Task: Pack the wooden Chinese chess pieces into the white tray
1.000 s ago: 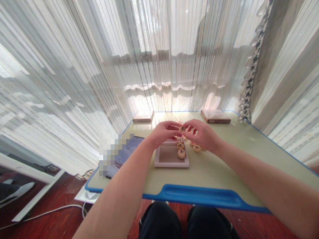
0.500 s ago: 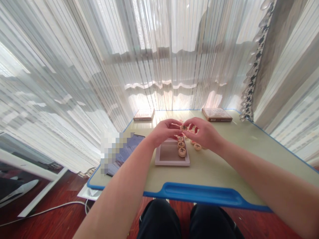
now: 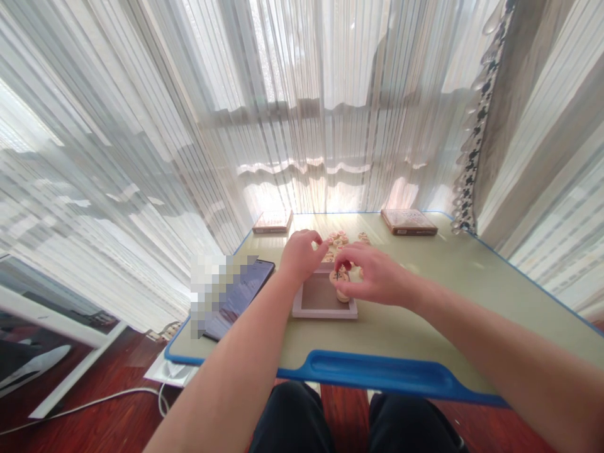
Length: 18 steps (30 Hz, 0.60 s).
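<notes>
My right hand [image 3: 372, 272] pinches a round wooden Chinese chess piece [image 3: 336, 277] with a dark character, above the right side of a shallow white box tray [image 3: 300, 312]. Beneath it, another Chinese chess piece [image 3: 343, 298] lies in the tray along the right wall. My left hand [image 3: 302, 253] is over the tray's far left corner, thumb and fingers curled together beside the loose pieces. Whether a piece is between its fingertips is hard to make out. Loose chess pieces [image 3: 338, 238] lie in a cluster behind the tray, partly hidden by my hands.
Two flat boxes stand at the table's far edge, one box [image 3: 272, 221] left and one box [image 3: 409, 223] right. A tablet-like device [image 3: 240, 299] lies at the left. A blue trough [image 3: 382, 370] runs along the near edge. Sheer curtains [image 3: 302, 138] hang behind the table.
My hands have moved apart. The right one brought the chess piece down and toward me over the tray; the left one let go of that piece and drew back left.
</notes>
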Motion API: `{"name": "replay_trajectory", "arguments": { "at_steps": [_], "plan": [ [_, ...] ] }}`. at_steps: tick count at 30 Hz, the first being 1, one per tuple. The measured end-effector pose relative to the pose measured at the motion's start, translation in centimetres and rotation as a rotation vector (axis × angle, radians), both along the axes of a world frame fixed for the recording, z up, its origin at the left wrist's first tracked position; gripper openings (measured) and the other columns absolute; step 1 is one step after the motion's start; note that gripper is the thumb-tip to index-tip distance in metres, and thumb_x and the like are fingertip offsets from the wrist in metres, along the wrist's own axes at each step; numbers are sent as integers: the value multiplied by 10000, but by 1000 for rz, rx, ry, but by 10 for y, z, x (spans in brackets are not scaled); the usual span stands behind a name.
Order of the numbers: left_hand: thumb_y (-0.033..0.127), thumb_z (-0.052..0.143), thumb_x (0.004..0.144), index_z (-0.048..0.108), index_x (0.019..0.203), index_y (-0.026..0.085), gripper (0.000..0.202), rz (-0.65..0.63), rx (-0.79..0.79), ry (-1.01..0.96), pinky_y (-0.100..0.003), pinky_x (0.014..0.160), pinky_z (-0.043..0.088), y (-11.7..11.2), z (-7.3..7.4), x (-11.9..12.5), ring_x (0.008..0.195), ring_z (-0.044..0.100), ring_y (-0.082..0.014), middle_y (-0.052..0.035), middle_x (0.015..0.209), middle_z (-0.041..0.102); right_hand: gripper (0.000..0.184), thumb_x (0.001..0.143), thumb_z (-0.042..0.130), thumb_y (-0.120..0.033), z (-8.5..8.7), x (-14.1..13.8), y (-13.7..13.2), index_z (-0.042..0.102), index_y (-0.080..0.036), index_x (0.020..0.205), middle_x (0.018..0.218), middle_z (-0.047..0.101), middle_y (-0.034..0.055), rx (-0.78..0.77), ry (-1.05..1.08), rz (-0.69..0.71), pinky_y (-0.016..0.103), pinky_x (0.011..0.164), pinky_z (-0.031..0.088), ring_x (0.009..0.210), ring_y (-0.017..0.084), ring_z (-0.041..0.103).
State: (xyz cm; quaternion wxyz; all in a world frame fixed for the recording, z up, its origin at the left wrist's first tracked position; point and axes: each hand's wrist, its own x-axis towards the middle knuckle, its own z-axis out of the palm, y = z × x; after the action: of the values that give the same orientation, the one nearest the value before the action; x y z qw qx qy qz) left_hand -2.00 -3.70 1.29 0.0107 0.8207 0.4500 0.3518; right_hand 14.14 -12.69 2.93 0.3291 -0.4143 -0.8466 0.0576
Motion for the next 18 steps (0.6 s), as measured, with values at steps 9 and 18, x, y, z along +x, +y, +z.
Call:
{"name": "replay_trajectory", "arguments": {
  "at_steps": [9, 18],
  "plan": [
    [308, 507, 784, 644, 723, 183, 196, -49, -25, 76, -313, 751, 429, 0, -2, 1, 794, 571, -210, -69, 777, 653, 132, 685, 635, -314, 0, -7, -9, 590, -208, 750, 739, 585, 10, -141, -182, 151, 296, 697, 429, 763, 170, 516],
    [314, 500, 785, 642, 718, 180, 207, -52, -6, 110, -318, 744, 442, -1, -2, 1, 790, 577, -207, -59, 775, 662, 204, 713, 637, -400, 0, -8, -8, 620, -204, 766, 732, 579, 8, -251, -222, 146, 268, 632, 404, 713, 151, 502]
  ]
}}
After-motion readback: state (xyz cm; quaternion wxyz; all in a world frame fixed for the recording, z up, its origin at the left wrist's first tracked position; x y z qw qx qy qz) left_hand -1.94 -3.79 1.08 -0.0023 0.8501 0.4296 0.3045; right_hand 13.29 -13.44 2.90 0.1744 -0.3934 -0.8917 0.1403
